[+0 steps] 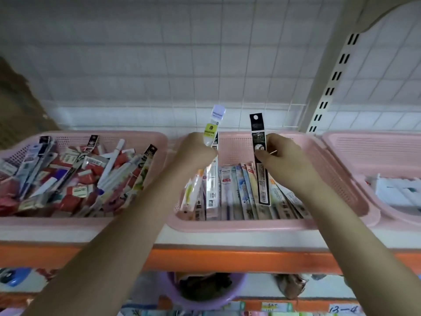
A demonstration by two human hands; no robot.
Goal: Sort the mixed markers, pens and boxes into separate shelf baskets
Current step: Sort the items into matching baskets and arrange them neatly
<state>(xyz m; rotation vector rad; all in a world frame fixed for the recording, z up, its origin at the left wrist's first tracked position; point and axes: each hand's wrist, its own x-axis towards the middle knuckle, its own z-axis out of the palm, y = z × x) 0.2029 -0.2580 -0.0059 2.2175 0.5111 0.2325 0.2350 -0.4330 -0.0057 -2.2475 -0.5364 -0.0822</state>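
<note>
- A white wire-grid panel [159,65] backs the store shelf.
- A cream slotted upright [330,83] rises at right.
- An orange edge strip [227,258] fronts the white shelf [205,238].
- A purple tub [205,293] sits on the lower tier.

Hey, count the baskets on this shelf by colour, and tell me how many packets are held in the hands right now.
Pink plastic baskets on the top shelf: 3 (left mixed basket, middle basket, right basket)
Purple plastic basket on the shelf below: 1
Packets held up: 2 (yellow-and-white packet in the left hand, black packet in the right hand)
Total: 6
</note>
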